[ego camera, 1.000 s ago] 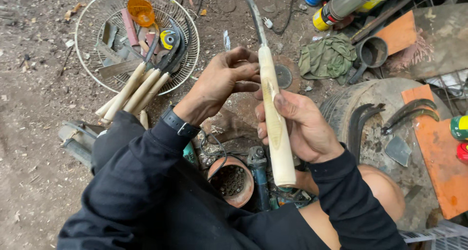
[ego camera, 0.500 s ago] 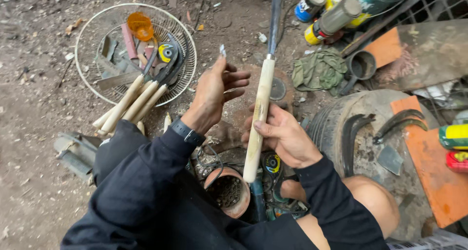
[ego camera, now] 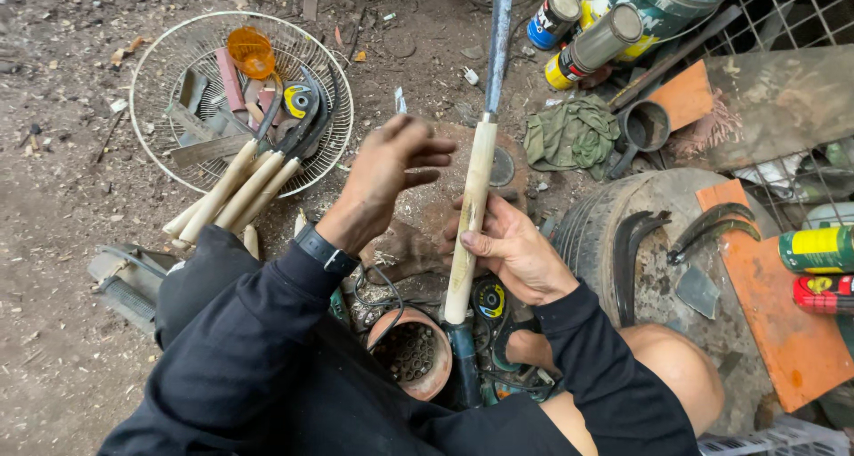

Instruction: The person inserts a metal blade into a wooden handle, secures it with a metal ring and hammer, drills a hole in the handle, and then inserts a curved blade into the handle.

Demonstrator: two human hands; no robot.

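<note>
My right hand (ego camera: 509, 247) grips a pale wooden handle (ego camera: 470, 216) around its middle. A long dark metal blade (ego camera: 498, 38) runs up from the handle's top and out of the frame. The handle stands nearly upright. My left hand (ego camera: 387, 171) hovers just left of the handle with its fingers spread, holding nothing. Below the handle's lower end sits a round rusty clay pot (ego camera: 411, 354).
A wire fan guard (ego camera: 160, 73) at the upper left holds tools, with three more wooden handles (ego camera: 236, 193) leaning on its rim. Spray cans (ego camera: 587, 42), a green rag (ego camera: 569, 131), a tyre (ego camera: 623, 234) with curved sickle blades (ego camera: 712, 225) and orange boards (ego camera: 792, 331) lie to the right.
The handle has swung from tilted to nearly upright, blade pointing away. My left hand has let go of it and opened beside it. My right hand keeps hold.
</note>
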